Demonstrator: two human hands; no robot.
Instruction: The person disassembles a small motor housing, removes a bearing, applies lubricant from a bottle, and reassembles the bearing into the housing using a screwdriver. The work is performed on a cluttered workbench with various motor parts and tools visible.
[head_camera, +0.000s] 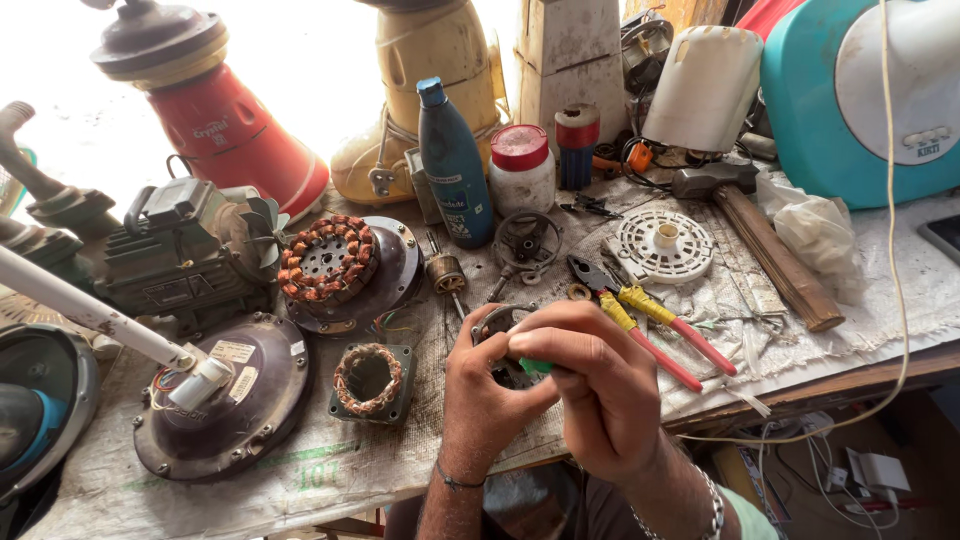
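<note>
While the left hand (480, 385) cups a small dark metal motor part (497, 327) from the side, fingers curled tight around it, the right hand (590, 385) pinches a green-handled tool (534, 366) against that part, low over the workbench's front edge. Just beyond lie red-and-yellow-handled pliers (640, 320) and a square copper-wound stator (372, 380). Farther back stand a blue plastic bottle (453, 165) and a wooden-handled hammer (760, 235).

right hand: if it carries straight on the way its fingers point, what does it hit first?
The right hand, gripping a green tool handle, points left toward the left hand. It would probably first meet the small metal part held there, then the left hand's fingers. Depth is unclear.
</note>
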